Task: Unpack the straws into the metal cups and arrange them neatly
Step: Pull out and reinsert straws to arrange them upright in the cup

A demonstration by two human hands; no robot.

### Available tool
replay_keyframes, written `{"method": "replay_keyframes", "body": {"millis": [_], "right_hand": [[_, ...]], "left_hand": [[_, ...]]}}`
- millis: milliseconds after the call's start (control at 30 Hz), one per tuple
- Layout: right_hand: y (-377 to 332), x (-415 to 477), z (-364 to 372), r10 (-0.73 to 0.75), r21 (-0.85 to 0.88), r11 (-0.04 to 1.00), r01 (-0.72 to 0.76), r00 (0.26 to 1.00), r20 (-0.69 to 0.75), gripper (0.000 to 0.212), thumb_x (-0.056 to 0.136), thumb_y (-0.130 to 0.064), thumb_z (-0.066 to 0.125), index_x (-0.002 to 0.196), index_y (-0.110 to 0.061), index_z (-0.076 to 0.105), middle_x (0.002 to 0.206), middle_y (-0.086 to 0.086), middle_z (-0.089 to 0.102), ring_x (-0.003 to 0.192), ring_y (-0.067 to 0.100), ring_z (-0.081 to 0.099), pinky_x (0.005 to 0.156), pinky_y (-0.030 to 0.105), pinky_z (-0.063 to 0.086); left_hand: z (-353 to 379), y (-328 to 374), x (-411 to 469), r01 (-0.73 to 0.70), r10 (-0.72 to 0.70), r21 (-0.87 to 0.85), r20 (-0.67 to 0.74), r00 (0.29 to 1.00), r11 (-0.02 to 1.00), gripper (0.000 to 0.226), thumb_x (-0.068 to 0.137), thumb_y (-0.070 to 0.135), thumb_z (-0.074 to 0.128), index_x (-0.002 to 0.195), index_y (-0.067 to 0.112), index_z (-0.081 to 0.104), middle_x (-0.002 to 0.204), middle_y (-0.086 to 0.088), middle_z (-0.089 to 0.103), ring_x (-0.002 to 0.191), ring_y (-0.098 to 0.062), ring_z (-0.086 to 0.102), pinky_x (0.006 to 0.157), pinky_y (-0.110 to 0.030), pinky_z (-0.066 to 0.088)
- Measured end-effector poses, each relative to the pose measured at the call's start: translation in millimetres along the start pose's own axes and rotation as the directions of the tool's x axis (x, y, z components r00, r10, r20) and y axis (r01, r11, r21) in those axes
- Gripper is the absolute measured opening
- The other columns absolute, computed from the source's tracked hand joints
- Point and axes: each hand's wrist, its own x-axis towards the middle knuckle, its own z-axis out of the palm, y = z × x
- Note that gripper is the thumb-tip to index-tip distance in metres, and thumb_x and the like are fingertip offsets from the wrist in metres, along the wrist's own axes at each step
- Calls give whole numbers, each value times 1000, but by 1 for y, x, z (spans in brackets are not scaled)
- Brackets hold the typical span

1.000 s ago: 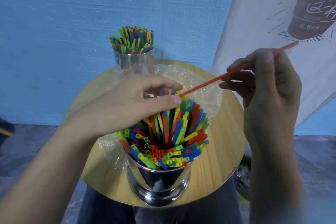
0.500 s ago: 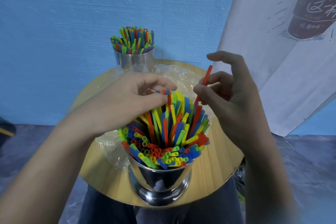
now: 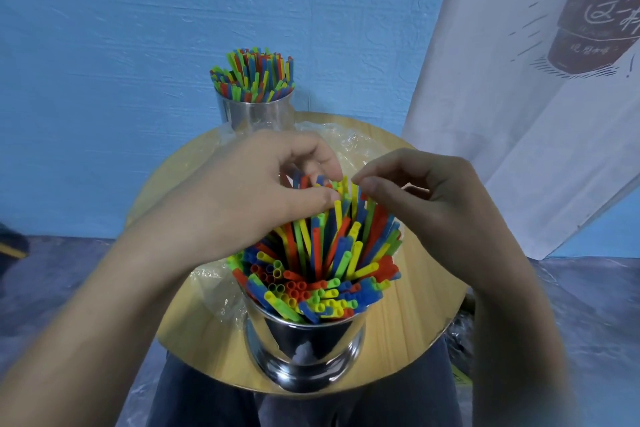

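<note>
Straws [image 3: 313, 253], two metal cups [image 3: 304, 340], left hand [image 3: 242, 204], right hand [image 3: 433, 204]

Round wooden counter [image 3: 415, 315], pale grain, rim curving toward the viewer. Behind it a blue wall [image 3: 138, 45], rough-textured. At right a white banner [image 3: 512, 166] hangs slanted, printed with a dark cup drawing [image 3: 595, 10] and handwritten characters. Grey-blue floor [image 3: 52, 305] below. Dark trousers [image 3: 207, 399] under the counter's near edge. A dark object [image 3: 10, 246] sits at far left, cropped.
</note>
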Motion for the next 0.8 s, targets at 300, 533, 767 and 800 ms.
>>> {"method": "replay_keyframes", "body": {"millis": [300, 533, 767, 800], "right_hand": [[1, -1, -3, 5, 39, 999, -7, 999, 51, 15, 101, -18, 65, 93, -25, 75, 90, -6, 76, 90, 19, 72, 78, 47, 59], [4, -2, -2, 12, 44, 999, -15, 998, 54, 16, 100, -28, 59, 97, -22, 74, 91, -5, 76, 92, 23, 72, 80, 52, 59], [7, -3, -1, 17, 42, 999, -19, 999, 46, 18, 101, -29, 57, 97, -23, 73, 93, -6, 75, 94, 22, 72, 80, 51, 59], [7, -3, 0, 21, 41, 999, -23, 999, 46, 19, 102, -29, 56, 98, -23, 73, 93, -6, 75, 94, 22, 72, 81, 50, 59]], "left_hand": [[4, -2, 5, -35, 35, 15, 6, 999, 999, 9, 85, 32, 78, 88, 35, 70, 89, 9, 67, 88, -11, 65, 83, -42, 54], [4, -3, 9, -64, 64, 1, 23, 998, 998, 11, 88, 40, 74, 87, 30, 71, 89, 7, 69, 85, -13, 66, 81, -33, 52], [-4, -3, 15, -140, 107, -264, -135, 985, 954, 3, 97, 7, 66, 95, 6, 65, 89, -5, 79, 86, -12, 73, 82, -22, 52], [-4, -4, 17, -160, 104, -308, -191, 976, 938, 1, 98, 6, 65, 97, 7, 64, 89, -5, 79, 84, -15, 73, 82, -24, 52]]}}
